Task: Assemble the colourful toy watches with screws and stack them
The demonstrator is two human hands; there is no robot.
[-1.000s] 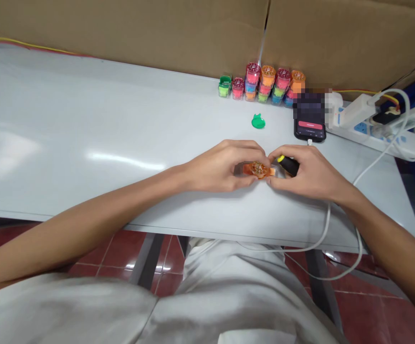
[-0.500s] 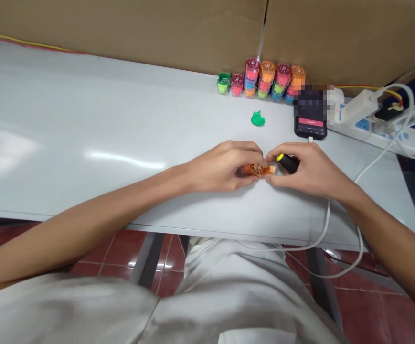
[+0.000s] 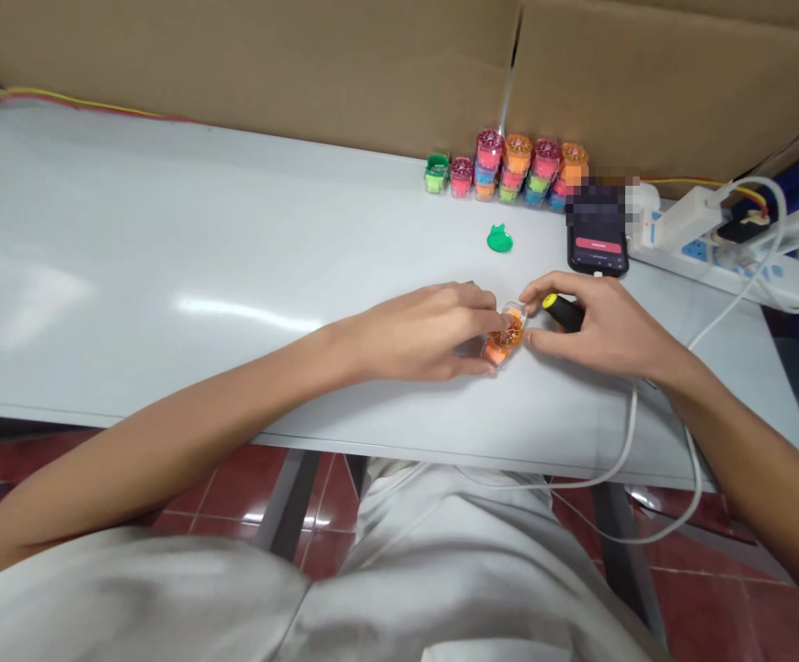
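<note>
My left hand [image 3: 433, 331] has its fingers around a small orange item [image 3: 506, 333] of clear plastic with a round, slice-patterned top. The item lies tilted on the table, one fingertip resting on its top. Just to the right is my right hand [image 3: 596, 317], its thumb and forefinger apart and close to the item's right side. Tucked in the right palm is a screwdriver [image 3: 565, 313] with a black handle and yellow end; its shaft is hidden. A flat green plastic piece [image 3: 500, 239] lies beyond the hands.
Small coloured items like the orange one [image 3: 518, 170] stand stacked along the cardboard wall [image 3: 268, 74]. A phone [image 3: 598, 248] lies at the right beside a white power strip [image 3: 736, 262]. A white cable [image 3: 630, 423] loops past my right wrist and over the table's front edge.
The orange item has turned from lying sideways to a slant, showing more of its top. My right fingers have come away from it, with the screwdriver still in the palm.
</note>
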